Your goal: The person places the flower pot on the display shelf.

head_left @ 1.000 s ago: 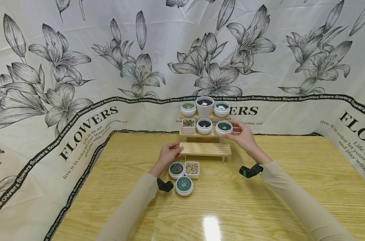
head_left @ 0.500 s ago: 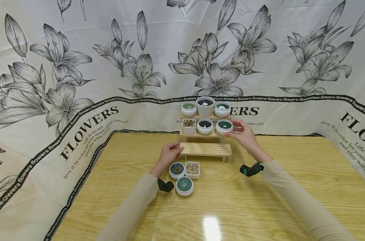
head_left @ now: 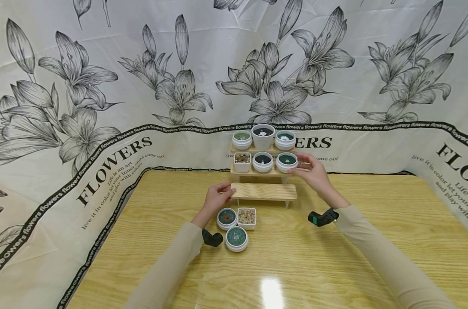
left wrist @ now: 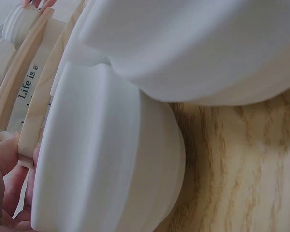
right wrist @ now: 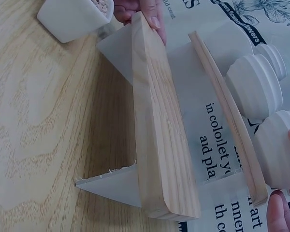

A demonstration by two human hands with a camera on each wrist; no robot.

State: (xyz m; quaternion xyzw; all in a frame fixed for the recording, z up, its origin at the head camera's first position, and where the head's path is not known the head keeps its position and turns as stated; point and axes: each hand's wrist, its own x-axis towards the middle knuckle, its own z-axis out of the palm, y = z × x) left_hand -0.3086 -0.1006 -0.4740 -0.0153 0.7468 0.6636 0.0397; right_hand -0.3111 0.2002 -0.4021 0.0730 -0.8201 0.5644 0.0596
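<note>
At the middle shelf (head_left: 253,173), a white pot (head_left: 286,167) is held by the right hand (head_left: 314,174) — grip partly hidden; the front shelf (head_left: 263,191) is pinched by the left hand (head_left: 215,199).

A green-filled white pot (head_left: 286,162) stands upright, rightmost on the middle shelf (right wrist: 228,116).

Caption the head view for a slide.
Left hand grips the lowest shelf; right hand holds a green-filled white pot at the middle shelf.

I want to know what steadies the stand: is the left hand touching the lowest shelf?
Touching. The head view shows it: the left hand grips the left end of the lowest shelf, thumb on top.
</note>
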